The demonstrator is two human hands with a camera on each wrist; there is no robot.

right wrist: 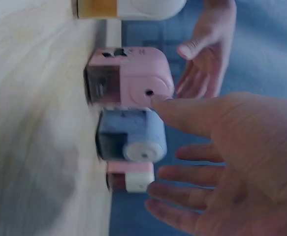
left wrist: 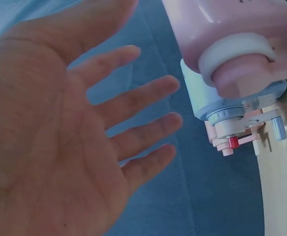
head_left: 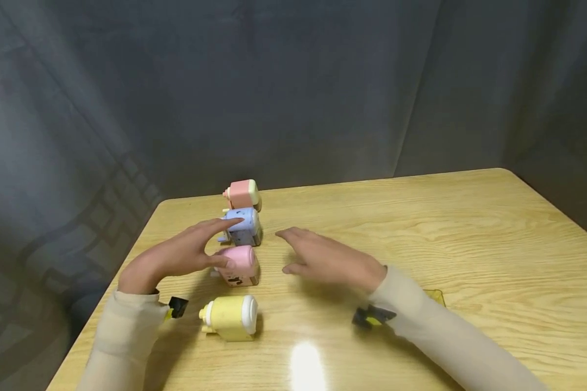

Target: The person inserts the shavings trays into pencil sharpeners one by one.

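Four small pencil sharpeners stand in a row on the wooden table, and the pink sharpener is the one both hands are closing on. Taking it as the landmark: the blue sharpener sits just behind it, touching or nearly so; the salmon sharpener is behind that one; the yellow sharpener stands in front, a little apart.

The left hand is on the pink sharpener's left, fingers stretched out and relaxed, gripping nothing. Its thumb seems to rest against the pink body and its fingertips reach over toward the top of the blue one, though I cannot tell how firm that contact is. The right hand hovers to the pink sharpener's right, well clear of it, flat and loose, holding nothing either.

The pink sharpener looks like a light, hollow moulded-plastic box: stiff, smooth, probably a bit slippery on its rounded top. I would judge the flat side walls the best hold, thumb on one side and fingers on the other. The crank at its left end and the clear shavings drawer low at the right end look like the weak parts, likely to turn or slide out if grabbed. With neighbours so close, a careless lift could knock the blue one.
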